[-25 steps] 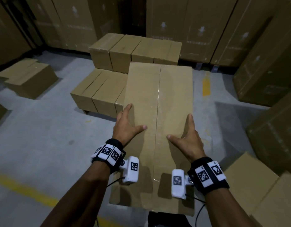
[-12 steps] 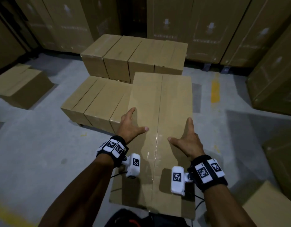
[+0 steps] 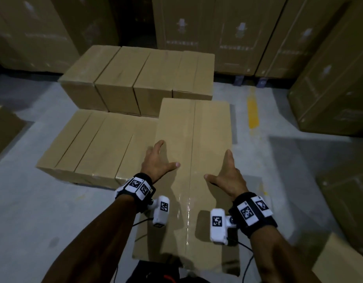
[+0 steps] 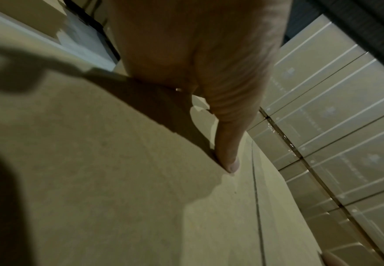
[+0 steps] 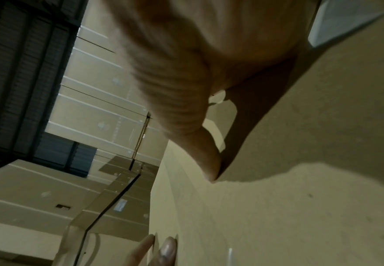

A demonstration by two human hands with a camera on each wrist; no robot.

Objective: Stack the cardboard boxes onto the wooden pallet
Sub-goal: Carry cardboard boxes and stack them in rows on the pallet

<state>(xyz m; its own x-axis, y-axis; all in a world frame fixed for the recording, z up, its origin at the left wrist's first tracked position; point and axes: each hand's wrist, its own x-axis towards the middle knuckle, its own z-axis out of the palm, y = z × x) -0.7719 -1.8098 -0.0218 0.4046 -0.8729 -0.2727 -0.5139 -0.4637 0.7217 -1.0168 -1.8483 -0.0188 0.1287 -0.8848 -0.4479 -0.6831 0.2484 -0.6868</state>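
A long cardboard box (image 3: 193, 170), taped along its middle seam, is carried lengthwise at the right end of the stacked boxes (image 3: 99, 148). The left hand (image 3: 157, 162) clasps its left edge, thumb laid flat on top and fingers over the side. The right hand (image 3: 227, 176) clasps the right edge the same way, thumb spread inward across the top. Tall cartons (image 3: 217, 31) line the back wall.

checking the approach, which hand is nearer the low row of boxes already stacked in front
Left. The left hand grips the carried box on the edge that borders the low row of boxes; the right hand holds the far edge, away from it.
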